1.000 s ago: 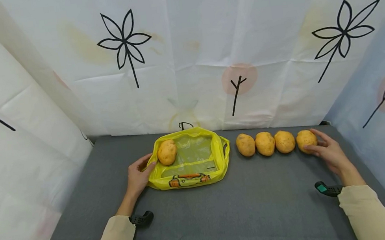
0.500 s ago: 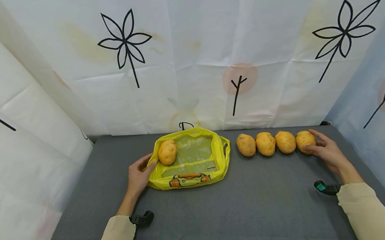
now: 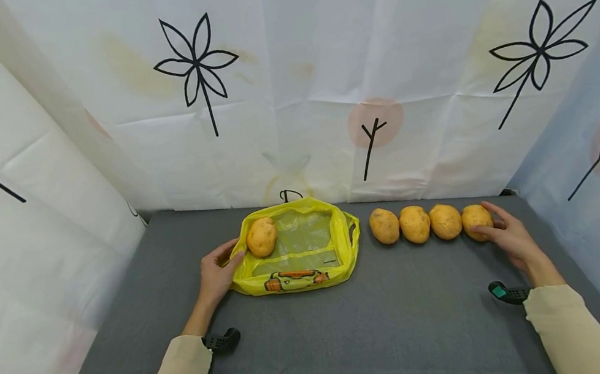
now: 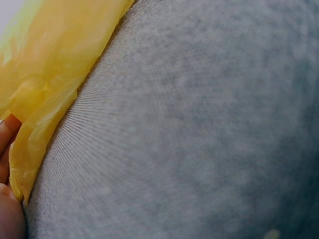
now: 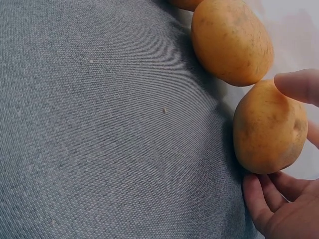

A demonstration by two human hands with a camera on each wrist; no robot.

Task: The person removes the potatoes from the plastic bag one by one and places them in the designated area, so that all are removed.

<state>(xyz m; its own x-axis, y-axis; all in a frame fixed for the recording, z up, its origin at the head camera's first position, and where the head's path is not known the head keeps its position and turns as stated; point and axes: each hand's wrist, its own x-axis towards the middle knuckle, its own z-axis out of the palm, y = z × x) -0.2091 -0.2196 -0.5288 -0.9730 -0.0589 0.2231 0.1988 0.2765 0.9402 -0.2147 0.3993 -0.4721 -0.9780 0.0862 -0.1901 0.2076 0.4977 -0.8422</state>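
On the left, a yellow plastic bag [image 3: 294, 282] lies with its mouth spread wide and a printed picture on its near side. One potato [image 3: 262, 237] sits inside it at the left. My left hand [image 3: 219, 274] pinches the bag's left rim between thumb and fingers; the left wrist view shows the thin yellow film [image 4: 55, 59] by the fingertips. To the right, several potatoes [image 3: 415, 224] stand in a row on the table. My right hand [image 3: 514, 240] holds the rightmost potato [image 5: 271, 127] between thumb and fingers, close beside its neighbour [image 5: 232, 42].
A grey cloth covers the table [image 3: 362, 340]. White fabric walls with flower prints [image 3: 267, 92] close off the back and sides. Behind the bag, a thin black cord [image 3: 291, 195] shows at the table's back edge. Each wrist wears a black camera mount [image 3: 223, 341].
My right hand has shifted the rightmost potato slightly left, narrowing the gap to its neighbour. The left hand and the bag stay in place.
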